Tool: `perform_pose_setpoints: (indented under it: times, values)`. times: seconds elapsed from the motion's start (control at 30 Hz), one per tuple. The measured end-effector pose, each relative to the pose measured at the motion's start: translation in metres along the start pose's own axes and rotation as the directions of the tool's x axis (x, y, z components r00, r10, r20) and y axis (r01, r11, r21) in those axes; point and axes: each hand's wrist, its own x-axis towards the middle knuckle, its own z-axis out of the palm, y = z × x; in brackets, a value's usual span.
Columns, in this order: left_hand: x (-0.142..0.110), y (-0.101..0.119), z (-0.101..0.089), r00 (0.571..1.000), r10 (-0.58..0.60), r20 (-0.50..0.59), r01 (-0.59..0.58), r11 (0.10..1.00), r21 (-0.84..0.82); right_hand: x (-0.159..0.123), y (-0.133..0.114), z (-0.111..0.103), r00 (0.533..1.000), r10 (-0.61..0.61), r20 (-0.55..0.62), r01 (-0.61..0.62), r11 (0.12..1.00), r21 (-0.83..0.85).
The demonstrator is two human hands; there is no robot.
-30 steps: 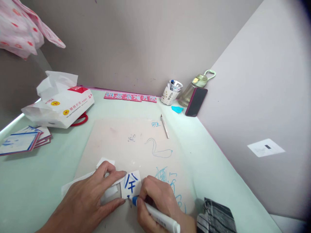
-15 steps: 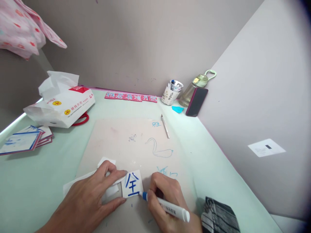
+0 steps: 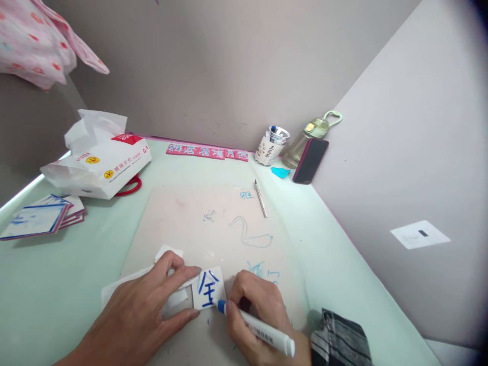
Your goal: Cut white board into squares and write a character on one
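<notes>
A small square white card (image 3: pixel 209 288) lies on the beige mat (image 3: pixel 194 201), with a Chinese character in dark blue strokes on it. My left hand (image 3: pixel 147 297) steadies its left edge, index finger at the upper corner and thumb at the lower one. White paper (image 3: pixel 176 301) shows under and beside that hand. My right hand (image 3: pixel 259 302) is closed around a white marker (image 3: pixel 267 333) with a blue front end. The marker's tip is at the card's lower right part, by the bottom stroke.
Above the mat's swan drawing lies a craft knife (image 3: pixel 261 199). Left stand a tissue pack (image 3: pixel 114 170), red-handled scissors (image 3: pixel 131 187) and stacked cards (image 3: pixel 34 218). Along the back are pink letter tiles (image 3: pixel 208 152), a pen jar (image 3: pixel 269 147), a bottle (image 3: pixel 299 147) and a phone (image 3: pixel 310 161).
The marker's tip has moved a little left along the character's bottom stroke, my right hand with it. My left hand keeps its place on the card. The whole view has shifted slightly.
</notes>
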Motion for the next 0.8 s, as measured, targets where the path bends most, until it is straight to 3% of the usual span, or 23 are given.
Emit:
perform_pose_setpoints:
  times: [0.37, 0.8]
  values:
    - [0.0004, 0.002, 0.0003, 1.0, -0.015, 0.028, 0.014, 1.0, 0.009, -0.0024, -0.0004, 0.0007, 0.999, 0.049, 0.003, -0.049, 0.999, -0.002]
    - [0.0005, 0.001, 0.0004, 0.998, -0.039, 0.041, 0.041, 0.998, -0.05, 0.0034, 0.0022, 0.0041, 0.998, -0.013, 0.059, 0.008, 0.997, 0.072]
